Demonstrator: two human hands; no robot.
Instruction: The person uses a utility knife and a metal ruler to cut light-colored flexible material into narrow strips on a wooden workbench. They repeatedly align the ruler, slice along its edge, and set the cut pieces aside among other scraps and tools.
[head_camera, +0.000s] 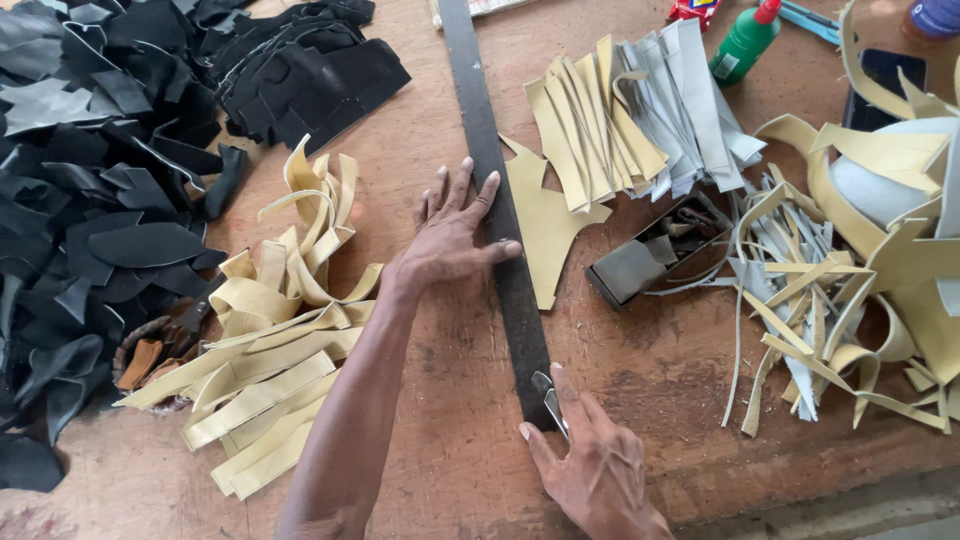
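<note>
A long dark metal straightedge (497, 190) lies across the brown workbench, running from the far edge toward me. My left hand (452, 235) presses flat on it with fingers spread. Under the straightedge lies a pale yellow leather piece (545, 225), jutting out to its right. My right hand (598, 468) holds a small metal blade (548, 395) against the near end of the straightedge.
Black leather scraps (95, 190) are heaped at the left. Yellow strips (275, 350) lie left of my arm. More yellow and grey strips (640, 110) and offcuts (830, 300) fill the right, with a dark sharpening block (635, 268), a green glue bottle (743, 42) and a phone (885, 72).
</note>
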